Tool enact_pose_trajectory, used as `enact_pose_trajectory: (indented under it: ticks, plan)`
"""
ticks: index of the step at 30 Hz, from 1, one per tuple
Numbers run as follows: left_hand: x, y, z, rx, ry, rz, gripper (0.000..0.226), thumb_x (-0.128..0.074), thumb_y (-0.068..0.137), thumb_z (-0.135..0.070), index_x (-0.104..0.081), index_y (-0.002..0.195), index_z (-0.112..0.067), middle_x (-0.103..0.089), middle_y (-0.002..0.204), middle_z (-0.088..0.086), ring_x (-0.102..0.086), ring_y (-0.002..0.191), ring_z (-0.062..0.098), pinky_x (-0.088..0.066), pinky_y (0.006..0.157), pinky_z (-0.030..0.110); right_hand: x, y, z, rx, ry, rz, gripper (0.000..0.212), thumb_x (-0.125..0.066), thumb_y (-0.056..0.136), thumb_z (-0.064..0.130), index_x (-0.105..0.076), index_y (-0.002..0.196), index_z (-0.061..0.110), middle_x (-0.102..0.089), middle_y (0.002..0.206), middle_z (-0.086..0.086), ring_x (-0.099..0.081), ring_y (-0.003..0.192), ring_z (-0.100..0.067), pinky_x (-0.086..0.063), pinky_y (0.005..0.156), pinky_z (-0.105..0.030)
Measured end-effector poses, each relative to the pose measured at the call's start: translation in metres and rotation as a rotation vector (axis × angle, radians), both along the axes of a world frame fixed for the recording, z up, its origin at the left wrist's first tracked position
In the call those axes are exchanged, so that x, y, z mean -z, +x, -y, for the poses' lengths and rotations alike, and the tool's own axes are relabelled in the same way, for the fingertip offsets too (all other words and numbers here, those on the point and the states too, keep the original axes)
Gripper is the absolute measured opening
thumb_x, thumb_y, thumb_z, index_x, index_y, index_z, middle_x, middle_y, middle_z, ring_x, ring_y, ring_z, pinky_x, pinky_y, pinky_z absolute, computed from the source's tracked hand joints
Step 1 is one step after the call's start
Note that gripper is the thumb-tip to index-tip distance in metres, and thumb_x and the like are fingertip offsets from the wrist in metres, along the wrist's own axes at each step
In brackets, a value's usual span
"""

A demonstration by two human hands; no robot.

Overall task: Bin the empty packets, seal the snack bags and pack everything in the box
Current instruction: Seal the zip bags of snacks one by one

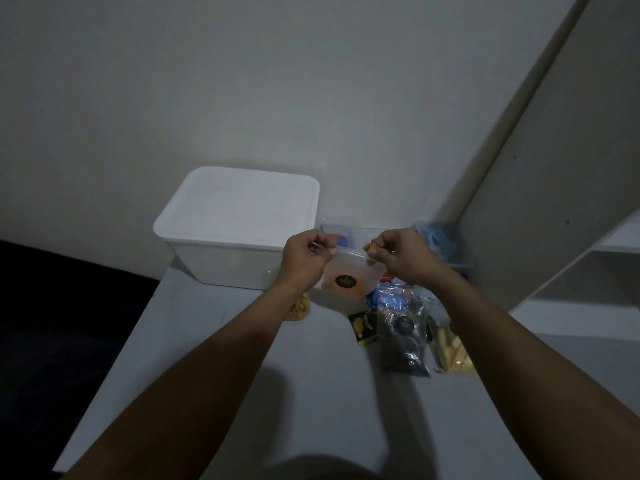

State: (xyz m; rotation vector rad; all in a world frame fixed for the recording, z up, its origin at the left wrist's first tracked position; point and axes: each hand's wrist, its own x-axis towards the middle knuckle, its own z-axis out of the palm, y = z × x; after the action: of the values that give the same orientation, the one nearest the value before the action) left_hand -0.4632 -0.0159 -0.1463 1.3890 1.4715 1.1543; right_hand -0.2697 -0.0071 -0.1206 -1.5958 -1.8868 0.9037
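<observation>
two hands, left hand (304,252) and right hand (398,252), pinch the top corners of an orange snack bag (349,277) with curled fingers above the counter (225,341), beside the lidded white box (239,223); pressing evenly along the strip should seal it.

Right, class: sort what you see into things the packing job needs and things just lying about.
Job:
left hand and right hand, pinching the orange snack bag
white box, lid on
dark snack bag
pale sticks bag
green packet

Lying about:
blue plastic bag
white shelf
</observation>
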Motion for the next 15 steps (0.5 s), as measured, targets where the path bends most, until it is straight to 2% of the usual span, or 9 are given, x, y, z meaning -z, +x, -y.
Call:
enact_pose_trajectory:
  ticks: [2,4,7,10,12,15]
  plan:
    - [0.004,-0.007,0.004,0.014,-0.011,0.026,0.009,-0.071,0.079,0.0,-0.067,0.081,-0.008,-0.064,0.076,0.003,-0.058,0.071,0.015,-0.053,0.069,0.029,0.003,0.001,0.001,-0.026,-0.042,-0.026,0.017,-0.067,0.09,0.02,-0.063,0.076,0.012,-0.071,0.078,0.0,-0.071,0.077,-0.022,-0.059,0.072,-0.04]
    - [0.008,-0.016,0.009,0.013,-0.066,0.075,0.01,-0.069,0.08,0.002,-0.066,0.079,-0.007,-0.064,0.074,0.008,-0.058,0.066,0.015,-0.054,0.062,0.025,0.007,0.001,0.0,-0.073,-0.102,-0.024,0.015,-0.074,0.083,0.023,-0.063,0.075,0.017,-0.07,0.078,-0.002,-0.07,0.077,-0.021,-0.058,0.071,-0.037]
    - [0.017,-0.034,0.018,-0.008,-0.167,0.169,0.016,-0.068,0.081,0.006,-0.065,0.074,-0.009,-0.064,0.067,0.005,-0.058,0.061,0.015,-0.055,0.059,0.024,0.016,-0.006,0.001,-0.132,-0.164,0.078,0.01,-0.077,0.08,0.016,-0.07,0.083,0.008,-0.071,0.082,-0.004,-0.067,0.077,-0.014,-0.055,0.074,-0.031]
    - [0.028,-0.052,0.025,-0.047,-0.238,0.191,0.016,-0.072,0.078,0.002,-0.067,0.071,-0.011,-0.067,0.065,0.003,-0.061,0.059,0.014,-0.055,0.058,0.025,0.024,-0.022,0.007,-0.119,-0.181,0.061,0.008,-0.075,0.082,0.012,-0.074,0.085,0.004,-0.069,0.071,0.002,-0.063,0.062,0.004,-0.05,0.062,-0.014]
    - [0.034,-0.065,0.031,-0.057,-0.259,0.172,0.014,-0.074,0.077,0.001,-0.067,0.072,-0.009,-0.068,0.067,0.007,-0.062,0.059,0.014,-0.054,0.057,0.024,0.031,-0.034,0.009,-0.083,-0.212,0.023,0.008,-0.075,0.082,0.012,-0.075,0.085,0.005,-0.069,0.068,0.001,-0.063,0.057,0.001,-0.051,0.058,-0.017]
    - [0.042,-0.082,0.041,-0.052,-0.26,0.074,0.008,-0.075,0.076,0.001,-0.069,0.075,-0.004,-0.067,0.065,0.007,-0.063,0.056,0.011,-0.052,0.053,0.021,0.044,-0.051,0.011,-0.075,-0.259,0.025,0.008,-0.075,0.082,0.014,-0.074,0.084,0.006,-0.072,0.074,-0.004,-0.068,0.064,-0.011,-0.054,0.056,-0.023]
